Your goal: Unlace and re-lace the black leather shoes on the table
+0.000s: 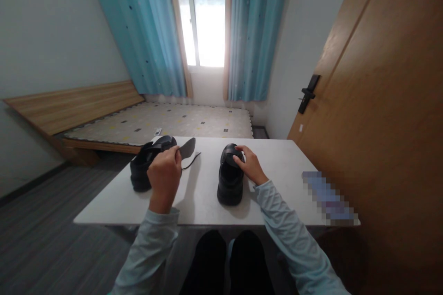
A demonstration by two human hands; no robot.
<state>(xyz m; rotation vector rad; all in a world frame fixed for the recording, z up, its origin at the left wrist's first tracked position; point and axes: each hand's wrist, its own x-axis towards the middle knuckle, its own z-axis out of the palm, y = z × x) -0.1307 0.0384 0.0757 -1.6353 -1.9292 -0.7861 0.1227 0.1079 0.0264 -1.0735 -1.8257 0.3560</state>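
Note:
My left hand (165, 176) is closed around one end of a thin dark grey insole (188, 148), whose free end points up to the right. Behind and left of that hand, a black shoe (140, 173) rests on the white table, partly hidden by the hand. A dark lace (191, 161) trails to the right of it. A second black shoe (230, 184) stands near the table's middle, its opening toward me. The thumb and fingers of my right hand (249, 164) grip the upper part of this shoe near its tongue.
A white table (280, 207) spans the area before me. On its right edge lies a blurred bluish item (327, 196). Beyond the table are a low bed (180, 120) and a curtained window. A wooden door (387, 101) stands at the right.

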